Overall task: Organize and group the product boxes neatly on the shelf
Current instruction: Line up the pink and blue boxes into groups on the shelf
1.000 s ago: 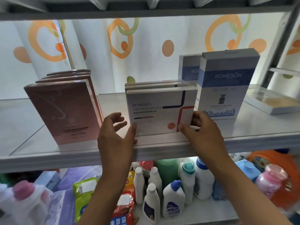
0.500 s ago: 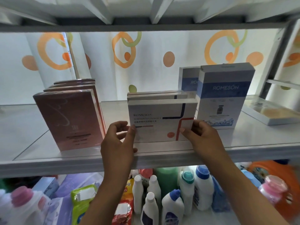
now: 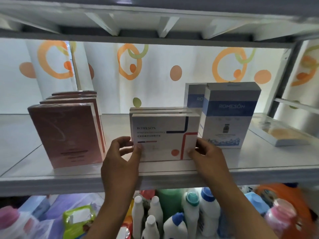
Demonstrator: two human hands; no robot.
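A row of three white Romeson boxes (image 3: pixel 164 133) stands upright mid-shelf, one behind another. My left hand (image 3: pixel 120 157) grips the front box's lower left corner, thumb on its face. My right hand (image 3: pixel 205 152) pinches its lower right corner. To the left stand several pink boxes (image 3: pixel 69 135) in a row. To the right are two tall blue-and-white Romeson boxes (image 3: pixel 227 118), one behind the other, close beside the white row.
A flat white tray-like box (image 3: pixel 279 133) lies at the shelf's far right. The white shelf board (image 3: pixel 51 176) has bare room at the far left. An upper shelf hangs low overhead. Below are detergent bottles (image 3: pixel 191 213) and packets.
Both hands stay on the front white box's lower corners. The view has tilted upward, so the shelf contents sit lower in frame. The boxes keep their places.
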